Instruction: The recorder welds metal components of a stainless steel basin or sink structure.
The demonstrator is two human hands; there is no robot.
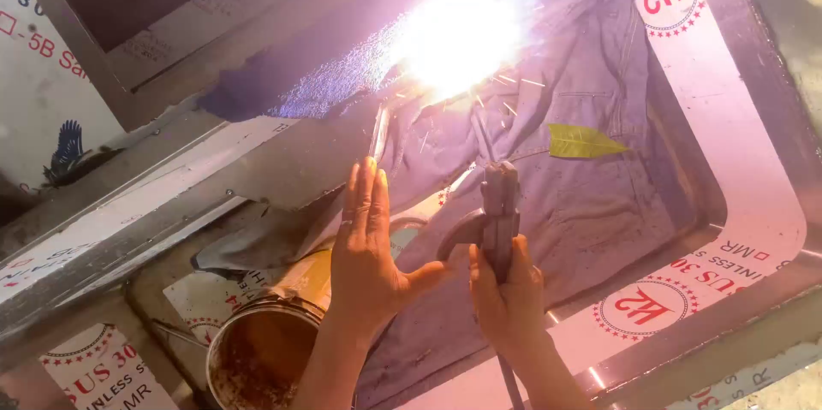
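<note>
My right hand (507, 290) grips a welding electrode holder (497, 213), whose thin rod (481, 132) reaches up into a very bright arc flare (458, 33) with sparks flying off it. My left hand (366, 243) is held flat and upright just left of the holder, fingers together, with a ring on one finger; it holds nothing. The arc burns on a steel sheet frame (282, 162). A grey cloth garment (591, 196) lies spread beneath the weld spot.
A round metal tin (257, 359) with rusty contents stands at lower left. A yellow leaf (582, 141) lies on the cloth. White protective film with red print (728, 119) covers the steel sink-like rim on the right. The holder's cable (511, 389) trails downward.
</note>
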